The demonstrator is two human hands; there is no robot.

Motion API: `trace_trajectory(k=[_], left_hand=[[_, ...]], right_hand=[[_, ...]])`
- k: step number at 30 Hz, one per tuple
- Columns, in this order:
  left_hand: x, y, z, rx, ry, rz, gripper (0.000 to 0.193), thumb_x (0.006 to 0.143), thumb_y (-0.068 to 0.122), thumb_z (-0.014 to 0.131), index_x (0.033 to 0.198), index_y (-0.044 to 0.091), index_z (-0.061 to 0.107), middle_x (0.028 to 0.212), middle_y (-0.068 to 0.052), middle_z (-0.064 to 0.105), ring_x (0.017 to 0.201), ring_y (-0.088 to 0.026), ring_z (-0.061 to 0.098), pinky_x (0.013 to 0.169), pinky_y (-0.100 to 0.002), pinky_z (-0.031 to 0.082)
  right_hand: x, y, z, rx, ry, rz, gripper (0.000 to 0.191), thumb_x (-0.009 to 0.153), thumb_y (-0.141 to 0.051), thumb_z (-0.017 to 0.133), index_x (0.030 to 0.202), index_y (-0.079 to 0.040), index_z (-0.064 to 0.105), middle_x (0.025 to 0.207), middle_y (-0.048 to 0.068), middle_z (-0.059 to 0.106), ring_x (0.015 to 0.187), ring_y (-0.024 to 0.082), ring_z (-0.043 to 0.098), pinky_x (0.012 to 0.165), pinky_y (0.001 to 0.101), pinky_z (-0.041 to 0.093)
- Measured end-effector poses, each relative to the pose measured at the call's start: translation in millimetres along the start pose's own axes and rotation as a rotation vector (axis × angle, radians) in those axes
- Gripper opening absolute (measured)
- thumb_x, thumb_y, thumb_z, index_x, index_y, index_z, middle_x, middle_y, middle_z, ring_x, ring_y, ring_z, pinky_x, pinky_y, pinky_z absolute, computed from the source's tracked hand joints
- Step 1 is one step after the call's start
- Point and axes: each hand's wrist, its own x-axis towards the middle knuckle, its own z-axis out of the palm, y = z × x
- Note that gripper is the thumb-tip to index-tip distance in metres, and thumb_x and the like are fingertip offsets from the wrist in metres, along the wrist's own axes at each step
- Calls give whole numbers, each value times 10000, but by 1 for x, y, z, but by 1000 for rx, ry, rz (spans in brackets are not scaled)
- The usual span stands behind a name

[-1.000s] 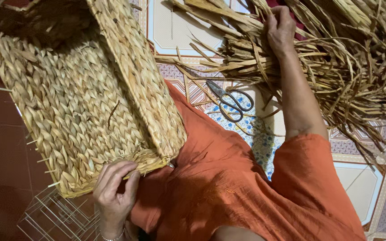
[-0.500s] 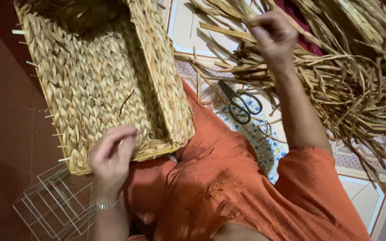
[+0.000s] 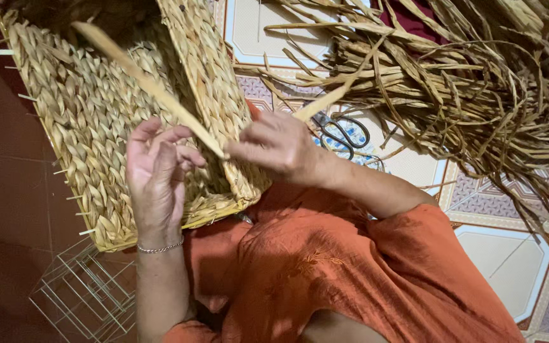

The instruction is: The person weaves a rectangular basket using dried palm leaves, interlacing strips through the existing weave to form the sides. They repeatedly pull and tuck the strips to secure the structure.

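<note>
Woven straw-coloured rectangular basket [image 3: 96, 121] rests on orange-clad lap | right hand [image 3: 281, 149] pinches long flat dried-reed strip [image 3: 141, 79] over basket rim | left hand [image 3: 157, 174] spread, fingers loose beside strip | step: readying strand; next likely needs threading into weave | black-handled scissors [image 3: 341, 133] on tiled floor [image 3: 509, 254]

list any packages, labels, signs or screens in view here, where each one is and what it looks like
None in view: only a woven straw basket, loose dried straw strips, black-handled scissors, a wire frame and the patterned floor tiles.
</note>
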Motion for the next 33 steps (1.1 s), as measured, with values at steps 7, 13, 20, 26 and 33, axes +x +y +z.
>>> trace_trajectory(k=[7,13,20,26,33], left_hand=[[2,-11,4,195,-59,54,940,993,76,732,1632,42,43,1063,-197,714,893,-212,728,742,-304,644],[4,-14,-3,115,1,-8,806,971,-53,728,1625,-46,256,1095,-186,708,843,-184,690,698,-272,608],[-20,-13,5,40,-100,68,351,1044,-33,682,1348,-47,506,1072,-184,705,860,-187,697,770,-276,606],[-34,-21,15,85,-109,34,156,1102,59,558,1221,-27,610,1080,-136,708,909,-179,715,853,-309,632],[-23,-36,9,372,-222,-181,252,1051,42,595,1291,-31,628,1093,-98,717,937,-115,637,817,-236,531]], right_hand=[[-19,-30,-45,15,-167,-29,369,942,-160,744,1295,-90,664,946,22,598,764,171,516,592,331,416],[-30,-42,-50,36,-305,-8,492,924,-85,707,1412,-93,644,904,17,581,752,160,526,608,317,433],[-56,-22,-116,-307,-268,222,234,1005,-201,762,1222,-117,745,691,-12,613,537,94,474,432,290,331],[-86,-30,-222,-750,-346,622,400,884,-397,840,993,-18,771,656,85,630,560,189,584,559,321,457],[-150,45,-214,-1060,-589,715,252,961,-357,874,989,-113,814,856,95,741,892,230,653,816,406,500]])
